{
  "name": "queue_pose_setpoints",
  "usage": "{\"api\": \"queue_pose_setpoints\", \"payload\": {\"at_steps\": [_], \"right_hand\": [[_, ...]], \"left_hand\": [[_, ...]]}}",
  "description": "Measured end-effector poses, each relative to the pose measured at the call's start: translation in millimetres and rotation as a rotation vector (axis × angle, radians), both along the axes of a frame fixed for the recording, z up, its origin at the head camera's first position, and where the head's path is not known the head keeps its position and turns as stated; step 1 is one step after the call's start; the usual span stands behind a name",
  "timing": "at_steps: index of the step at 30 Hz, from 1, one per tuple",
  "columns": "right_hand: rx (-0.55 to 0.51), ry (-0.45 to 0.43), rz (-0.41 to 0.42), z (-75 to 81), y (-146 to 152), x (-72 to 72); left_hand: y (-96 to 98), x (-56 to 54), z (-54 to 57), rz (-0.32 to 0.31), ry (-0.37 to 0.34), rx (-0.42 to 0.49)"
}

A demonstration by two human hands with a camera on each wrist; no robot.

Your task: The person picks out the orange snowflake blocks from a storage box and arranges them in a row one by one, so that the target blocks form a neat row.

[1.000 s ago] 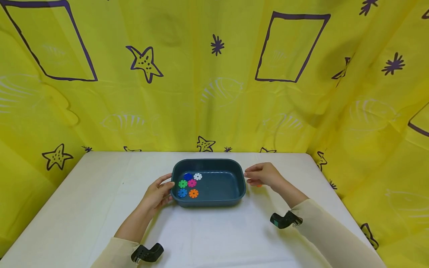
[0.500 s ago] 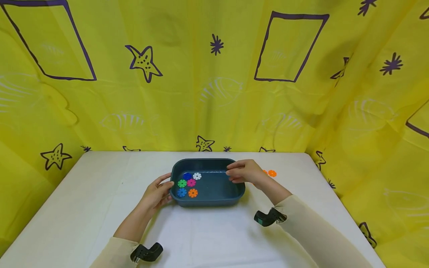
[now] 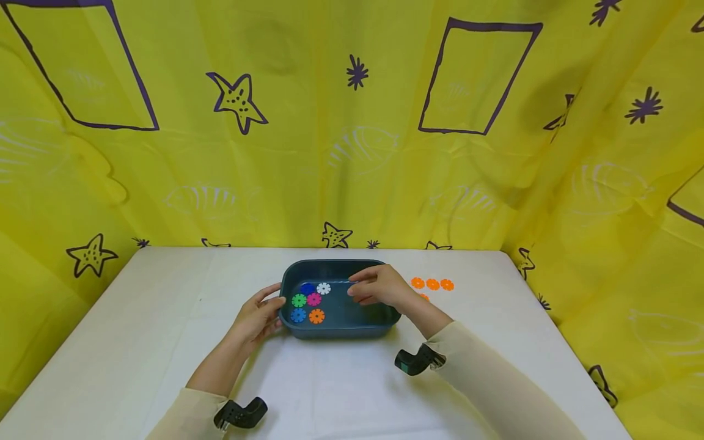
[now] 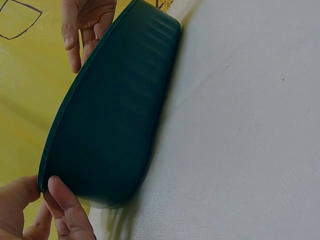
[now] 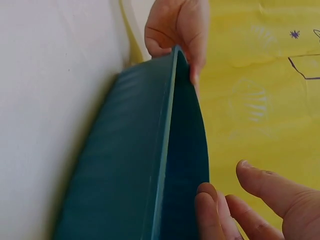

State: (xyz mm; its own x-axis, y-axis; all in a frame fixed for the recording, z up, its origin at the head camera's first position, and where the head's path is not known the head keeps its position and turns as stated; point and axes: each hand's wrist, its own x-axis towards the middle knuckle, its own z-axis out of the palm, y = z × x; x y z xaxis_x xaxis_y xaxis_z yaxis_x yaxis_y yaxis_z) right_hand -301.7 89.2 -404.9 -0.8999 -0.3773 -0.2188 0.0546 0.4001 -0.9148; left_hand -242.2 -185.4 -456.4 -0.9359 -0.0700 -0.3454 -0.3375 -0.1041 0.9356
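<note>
A dark teal plastic tub (image 3: 343, 333) with rounded corners sits on the white table. My left hand (image 3: 260, 318) grips its left end, thumb on the rim and fingers at the outer wall. Inside, at the left, lie several notched plastic discs, among them a white disc (image 3: 323, 288), a pink disc (image 3: 314, 299) and an orange disc (image 3: 316, 316). My right hand (image 3: 382, 287) reaches over the tub's right half, fingers pointing left. In the right wrist view, its thumb (image 5: 265, 182) stands apart from the fingers, and nothing shows between them.
Several more orange discs (image 3: 432, 284) lie on the table (image 3: 181, 318) to the right of the tub, one partly hidden by my right hand. A yellow patterned curtain (image 3: 297, 153) hangs behind the table and along its sides.
My right hand has moved left from beside the tub's right end to over its inside, uncovering orange discs on the table. The left hand and the tub have stayed in place.
</note>
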Motion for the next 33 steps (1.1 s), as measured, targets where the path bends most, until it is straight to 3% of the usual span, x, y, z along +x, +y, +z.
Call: {"api": "queue_pose_setpoints", "payload": {"at_steps": [33], "right_hand": [[0.034, 0.042, 0.045, -32.3, -46, 8.6]], "left_hand": [[0.8, 0.5, -0.8, -0.006, 0.015, 0.006]]}}
